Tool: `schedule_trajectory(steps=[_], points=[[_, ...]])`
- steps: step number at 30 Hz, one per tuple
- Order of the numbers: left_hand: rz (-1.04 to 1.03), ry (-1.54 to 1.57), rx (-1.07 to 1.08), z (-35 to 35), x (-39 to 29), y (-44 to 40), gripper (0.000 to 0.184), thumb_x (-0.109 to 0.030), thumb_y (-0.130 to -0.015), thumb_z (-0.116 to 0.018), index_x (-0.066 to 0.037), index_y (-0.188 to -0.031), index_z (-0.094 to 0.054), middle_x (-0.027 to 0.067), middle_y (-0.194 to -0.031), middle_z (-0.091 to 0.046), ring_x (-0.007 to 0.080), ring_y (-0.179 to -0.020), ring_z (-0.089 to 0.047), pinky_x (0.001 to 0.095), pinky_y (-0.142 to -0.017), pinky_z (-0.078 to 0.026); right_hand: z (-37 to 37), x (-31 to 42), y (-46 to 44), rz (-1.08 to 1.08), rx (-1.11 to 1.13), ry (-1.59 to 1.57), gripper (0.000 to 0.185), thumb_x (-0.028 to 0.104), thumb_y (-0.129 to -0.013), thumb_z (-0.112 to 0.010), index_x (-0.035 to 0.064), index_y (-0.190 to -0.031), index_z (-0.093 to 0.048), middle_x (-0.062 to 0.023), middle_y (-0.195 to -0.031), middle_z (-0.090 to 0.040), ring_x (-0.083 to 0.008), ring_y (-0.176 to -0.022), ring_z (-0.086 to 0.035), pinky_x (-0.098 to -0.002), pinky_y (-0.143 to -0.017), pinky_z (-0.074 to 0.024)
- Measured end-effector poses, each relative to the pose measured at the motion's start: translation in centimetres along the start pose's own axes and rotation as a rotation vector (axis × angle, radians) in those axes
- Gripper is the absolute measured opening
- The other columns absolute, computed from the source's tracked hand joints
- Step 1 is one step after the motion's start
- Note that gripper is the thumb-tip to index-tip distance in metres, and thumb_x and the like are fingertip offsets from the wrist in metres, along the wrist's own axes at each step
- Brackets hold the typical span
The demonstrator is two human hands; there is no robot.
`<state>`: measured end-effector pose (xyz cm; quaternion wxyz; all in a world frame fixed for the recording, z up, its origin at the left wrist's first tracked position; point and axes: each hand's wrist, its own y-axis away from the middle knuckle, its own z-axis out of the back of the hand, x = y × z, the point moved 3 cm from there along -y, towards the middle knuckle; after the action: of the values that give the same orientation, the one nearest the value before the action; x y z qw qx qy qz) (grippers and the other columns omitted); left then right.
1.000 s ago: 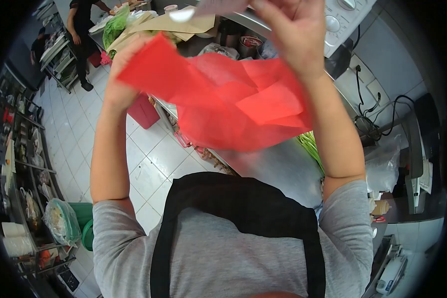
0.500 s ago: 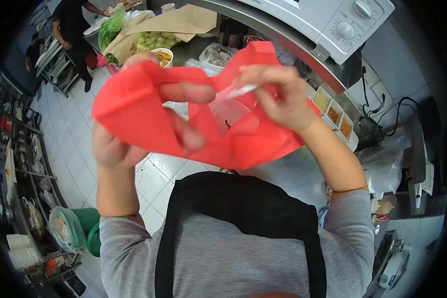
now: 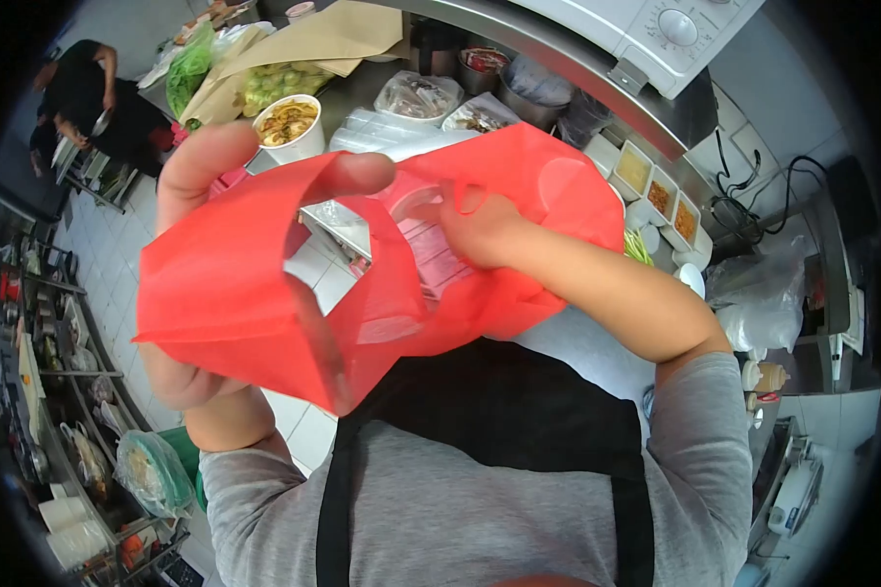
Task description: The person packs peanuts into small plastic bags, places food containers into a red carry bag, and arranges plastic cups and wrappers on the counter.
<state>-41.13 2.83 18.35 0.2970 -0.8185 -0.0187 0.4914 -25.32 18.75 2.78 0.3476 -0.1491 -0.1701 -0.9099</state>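
A red fabric bag [image 3: 220, 279] is held up in front of my chest, its mouth spread toward me. My left hand [image 3: 208, 161] is closed round the strap side of the bag on the left, the thumb over the edge and other fingers behind the cloth. My right hand [image 3: 482, 230] reaches into the bag's mouth, its fingertips hidden; a thin red loop shows near them. Inside the bag, a clear container lid and a pinkish block-like item [image 3: 436, 256] are partly visible. Just beyond the bag stands a white tub of food [image 3: 291, 125].
Trays of toppings [image 3: 659, 199] line the right counter under a white oven [image 3: 671, 34]. A plastic-wrapped bowl [image 3: 419, 96] and brown paper [image 3: 313, 39] lie at the back. Shelving [image 3: 78, 372] runs along the left. A co-worker [image 3: 83, 93] stands far left.
The bag has come lower and to the left and opened more. My right hand has moved down into its mouth; the white item at its fingers is out of sight. The co-worker has shifted.
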Motion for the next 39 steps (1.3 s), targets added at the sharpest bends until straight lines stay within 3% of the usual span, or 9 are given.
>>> schedule_trajectory(steps=[6, 8, 10, 18, 24, 28, 31, 37, 39], points=[[-0.042, 0.183, 0.121, 2.4, 0.0, -0.1, 0.044, -0.005, -0.087, -0.054, 0.001, -0.122, -0.027, 0.0422, -0.132, -0.022, 0.0319, -0.049, -0.062, 0.0306, -0.041, -0.053, 7.8, 4.0, 6.7, 0.295, 0.002, 0.399, 0.024, 0.011, -0.081, -0.056, 0.0061, -0.104, -0.063, -0.0152, -0.113, -0.058, -0.0313, -0.093, -0.061, -0.0389, -0.080, -0.0501], [-0.060, 0.226, 0.135, 3.4, 0.0, 0.1, 0.042, -0.003, -0.086, -0.054, 0.001, -0.120, -0.029, 0.0419, -0.133, -0.021, 0.0320, -0.048, -0.061, 0.0302, -0.040, -0.053, 14.2, 1.5, 9.6, 0.515, 0.020, -0.155, 0.025, 0.011, -0.083, -0.053, 0.0034, -0.105, -0.062, -0.0153, -0.112, -0.058, -0.0296, -0.094, -0.060, -0.0365, -0.082, -0.0489], [-0.077, 0.240, 0.110, 4.1, 0.3, 0.8, 0.039, -0.001, -0.086, -0.055, 0.002, -0.117, -0.031, 0.0416, -0.133, -0.020, 0.0321, -0.047, -0.061, 0.0298, -0.038, -0.053, 16.4, -1.7, 9.7, 0.483, -0.306, -0.059, 0.026, 0.011, -0.086, -0.050, 0.0022, -0.108, -0.060, -0.0140, -0.111, -0.058, -0.0267, -0.096, -0.059, -0.0334, -0.085, -0.0466], [0.042, 0.037, -0.115, 5.4, 1.1, 4.1, 0.015, -0.003, -0.088, -0.053, 0.002, -0.092, -0.040, 0.0320, -0.124, -0.039, 0.0338, -0.043, -0.059, 0.0349, -0.034, -0.049, 13.1, -12.1, -0.8, 0.046, -0.055, -0.407, 0.033, 0.017, -0.091, -0.051, 0.0064, -0.121, -0.055, -0.0128, -0.118, -0.055, -0.0250, -0.109, -0.054, -0.0349, -0.094, -0.0416], [-0.050, 0.368, -0.111, 6.3, 1.4, 4.8, 0.038, -0.027, -0.091, -0.057, 0.009, -0.101, -0.052, 0.0324, -0.122, -0.047, 0.0245, -0.107, -0.054, 0.0285, -0.082, -0.047, 12.2, -27.4, -11.1, -0.008, -0.853, 0.480, 0.040, 0.017, -0.083, -0.061, 0.0113, -0.122, -0.054, -0.0127, -0.116, -0.058, -0.0286, -0.108, -0.055, -0.0397, -0.087, -0.0437], [-0.099, 0.173, -0.157, 5.5, 1.5, 4.0, 0.046, -0.036, -0.093, -0.053, 0.009, -0.103, -0.052, 0.0319, -0.123, -0.047, 0.0266, -0.111, -0.053, 0.0300, -0.085, -0.047, 10.9, -29.8, -12.9, -0.197, -0.627, 0.634, 0.019, 0.017, -0.080, -0.063, 0.0091, -0.097, -0.062, -0.0117, -0.099, -0.062, -0.0303, -0.097, -0.058, -0.0428, -0.082, -0.0444], [-0.106, 0.096, -0.160, 5.6, 1.3, 3.9, 0.047, -0.038, -0.093, -0.051, 0.008, -0.102, -0.053, 0.0310, -0.122, -0.048, 0.0297, -0.112, -0.053, 0.0332, -0.086, -0.048, 11.5, -29.6, -12.7, 0.045, -0.912, 0.473, 0.014, 0.019, -0.079, -0.064, 0.0070, -0.087, -0.061, -0.0124, -0.092, -0.061, -0.0306, -0.093, -0.058, -0.0417, -0.081, -0.0444], [-0.248, 0.014, -0.138, 5.8, 2.5, 2.3, 0.078, -0.047, -0.063, -0.079, 0.002, -0.115, -0.047, 0.0291, -0.134, -0.036, 0.0381, -0.110, -0.052, 0.0424, -0.085, -0.051, 12.0, -24.9, -4.2, 0.187, -1.127, 0.490, 0.020, 0.021, -0.080, -0.065, 0.0047, -0.090, -0.061, -0.0134, -0.089, -0.063, -0.0304, -0.088, -0.060, -0.0396, -0.080, -0.0452], [-0.270, 0.046, -0.077, 5.6, 2.7, 1.5, 0.107, -0.047, -0.045, -0.089, -0.001, -0.127, -0.038, 0.0286, -0.138, -0.029, 0.0410, -0.109, -0.052, 0.0456, -0.084, -0.052, 10.6, -24.6, 0.6, -0.411, -0.921, 0.264, 0.027, 0.019, -0.082, -0.066, 0.0003, -0.101, -0.062, -0.0171, -0.098, -0.064, -0.0274, -0.090, -0.062, -0.0375, -0.079, -0.0477]])
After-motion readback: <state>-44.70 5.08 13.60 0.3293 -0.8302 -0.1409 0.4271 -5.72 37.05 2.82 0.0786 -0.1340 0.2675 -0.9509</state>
